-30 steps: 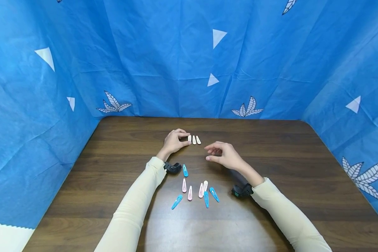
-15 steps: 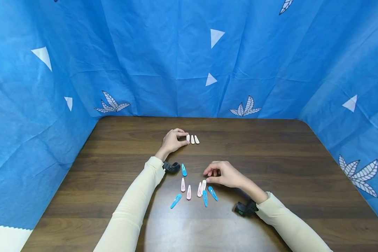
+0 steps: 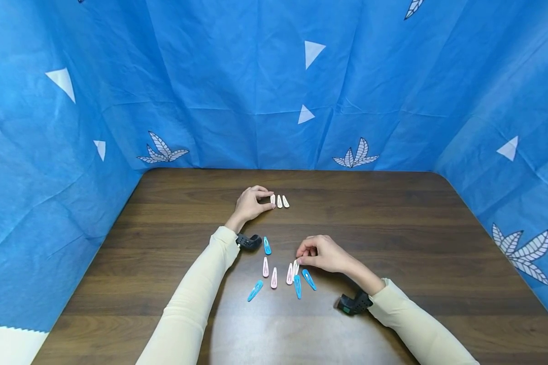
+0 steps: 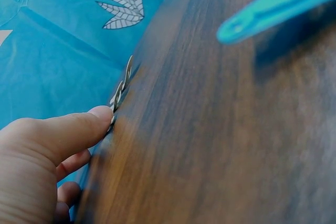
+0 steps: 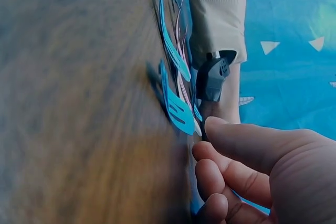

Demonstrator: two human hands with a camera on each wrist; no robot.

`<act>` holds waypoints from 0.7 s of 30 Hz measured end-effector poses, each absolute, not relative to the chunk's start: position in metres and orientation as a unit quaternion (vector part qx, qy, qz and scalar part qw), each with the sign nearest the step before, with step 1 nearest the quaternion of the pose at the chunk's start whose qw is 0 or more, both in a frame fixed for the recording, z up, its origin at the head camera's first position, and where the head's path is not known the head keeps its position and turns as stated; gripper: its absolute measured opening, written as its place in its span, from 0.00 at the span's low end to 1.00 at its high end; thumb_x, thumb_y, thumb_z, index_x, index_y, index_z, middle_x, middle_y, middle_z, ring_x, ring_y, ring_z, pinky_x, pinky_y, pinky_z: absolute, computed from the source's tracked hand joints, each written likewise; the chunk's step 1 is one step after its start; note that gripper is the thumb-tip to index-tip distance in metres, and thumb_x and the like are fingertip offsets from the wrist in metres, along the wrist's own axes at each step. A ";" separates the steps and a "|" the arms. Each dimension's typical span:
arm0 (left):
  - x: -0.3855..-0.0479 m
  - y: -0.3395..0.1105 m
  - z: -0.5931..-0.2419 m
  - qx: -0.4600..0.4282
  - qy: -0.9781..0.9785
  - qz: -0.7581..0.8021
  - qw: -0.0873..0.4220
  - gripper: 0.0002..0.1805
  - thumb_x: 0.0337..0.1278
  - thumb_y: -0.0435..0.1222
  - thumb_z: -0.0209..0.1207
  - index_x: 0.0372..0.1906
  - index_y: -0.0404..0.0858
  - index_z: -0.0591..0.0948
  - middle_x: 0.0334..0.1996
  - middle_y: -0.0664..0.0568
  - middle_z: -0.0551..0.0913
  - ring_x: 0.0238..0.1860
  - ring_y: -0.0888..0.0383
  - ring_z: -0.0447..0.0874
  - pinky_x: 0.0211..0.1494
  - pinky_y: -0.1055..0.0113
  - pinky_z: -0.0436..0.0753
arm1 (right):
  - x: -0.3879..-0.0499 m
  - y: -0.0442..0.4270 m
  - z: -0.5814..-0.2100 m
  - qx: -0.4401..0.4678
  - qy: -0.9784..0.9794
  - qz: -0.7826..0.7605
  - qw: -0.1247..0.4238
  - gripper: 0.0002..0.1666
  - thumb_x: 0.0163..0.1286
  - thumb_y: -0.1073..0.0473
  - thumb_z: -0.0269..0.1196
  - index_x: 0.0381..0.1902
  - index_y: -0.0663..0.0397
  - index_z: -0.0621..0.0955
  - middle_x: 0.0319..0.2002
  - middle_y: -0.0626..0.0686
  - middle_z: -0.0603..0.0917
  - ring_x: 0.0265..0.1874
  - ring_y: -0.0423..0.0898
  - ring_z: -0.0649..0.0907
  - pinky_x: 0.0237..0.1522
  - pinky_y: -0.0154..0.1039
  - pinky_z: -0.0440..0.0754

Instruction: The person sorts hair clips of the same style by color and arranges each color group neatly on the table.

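A row of three white clips (image 3: 279, 201) was set near the far edge of a dark wooden table (image 3: 370, 218), a little left of its middle. The leftmost white clip (image 3: 272, 199) was pinched end to end between the thumb and a finger of the left hand (image 3: 250, 205), which was spread only as far as the clip's length. Nearer the table's near edge, a fourth white clip (image 3: 296, 268) was met at its far tip by the right hand (image 3: 325, 254), its fingers curled and its thumb brought close to them; whether the clip was gripped could not be told. That clip was flanked closely by one of three pink clips (image 3: 274, 278), the other two being scattered toward the table's left edge. Four blue clips (image 3: 308, 280) were strewn around them, one with its tip at the white clip's near end and another beside the left wrist. Black devices (image 3: 248, 242) were worn at both wrists, below cream sleeves (image 3: 189, 294). The table's far edge was backed by a blue curtain (image 3: 219, 86) printed with white triangles and leaves.
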State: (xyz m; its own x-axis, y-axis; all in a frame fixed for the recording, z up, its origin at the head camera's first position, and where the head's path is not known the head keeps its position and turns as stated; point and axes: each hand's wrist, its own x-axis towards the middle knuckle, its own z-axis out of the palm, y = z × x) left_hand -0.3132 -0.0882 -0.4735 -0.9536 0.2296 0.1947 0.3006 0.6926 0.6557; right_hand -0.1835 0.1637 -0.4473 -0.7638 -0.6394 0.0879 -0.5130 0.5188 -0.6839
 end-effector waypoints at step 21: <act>-0.314 -0.087 -0.474 -0.150 -0.922 -0.353 0.059 0.24 0.48 0.46 0.72 0.53 0.46 0.85 0.53 0.54 0.83 0.48 0.53 0.80 0.51 0.55 0.76 | -0.182 0.159 -0.450 -0.310 0.883 -0.343 0.087 0.05 0.61 0.58 0.70 0.25 0.44 0.84 0.19 0.38 0.75 0.16 0.30 0.68 0.22 0.28 0.67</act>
State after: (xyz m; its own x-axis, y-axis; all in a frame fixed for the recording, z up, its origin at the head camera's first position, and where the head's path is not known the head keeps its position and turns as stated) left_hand -0.3136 -0.0872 -0.4735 -0.9482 0.2343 0.2146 0.3177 0.7054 0.6336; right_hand -0.1815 0.1590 -0.4503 -0.7931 -0.6063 0.0585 -0.4870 0.5736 -0.6587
